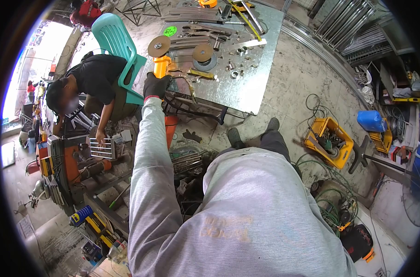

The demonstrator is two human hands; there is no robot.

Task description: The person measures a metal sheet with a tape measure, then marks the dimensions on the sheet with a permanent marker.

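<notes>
My left hand [157,86], in a black glove with a red cuff, reaches out to the near left corner of the metal-topped table [250,90]. Its fingers close round the back of a yellow angle grinder [162,67], whose brown cutting disc [158,46] faces up. The glove hides part of the grip. Just right of it, a second brown disc [202,52] lies over a grey disc [206,63]. My right hand is out of view.
A co-worker [96,76] bends beside a green plastic chair [112,34], one hand at a small metal grille [102,148]. Metal strips [193,16] and a tape measure [247,21] lie on the table. A yellow crate [327,138] and hoses [330,203] occupy the floor at right.
</notes>
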